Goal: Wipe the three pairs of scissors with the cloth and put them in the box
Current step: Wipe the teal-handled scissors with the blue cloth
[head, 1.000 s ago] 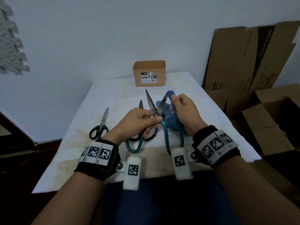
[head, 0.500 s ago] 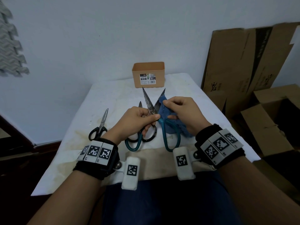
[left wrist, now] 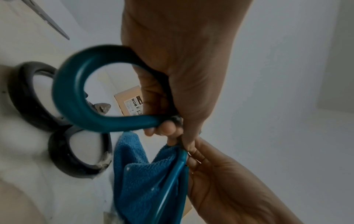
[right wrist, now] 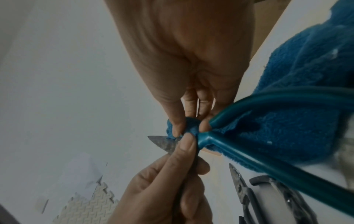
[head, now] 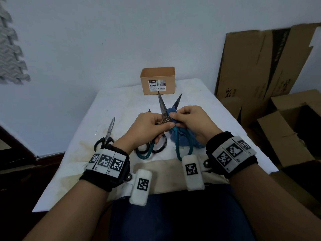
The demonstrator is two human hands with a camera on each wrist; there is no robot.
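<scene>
We note the left hand [head: 147,127] gripping the teal scissors [head: 162,108], blades splayed. The right hand [head: 191,120] pinches the blue cloth [head: 182,140] at the pivot. The box [head: 157,80] label is unreadable.

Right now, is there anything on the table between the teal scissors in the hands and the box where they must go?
Nothing visible blocks the way. The teal scissors are held above the table, blades open toward the box, with only bare cloth-covered table between. Both black-handled scissors, and, lie nearer the person, off that path.
</scene>
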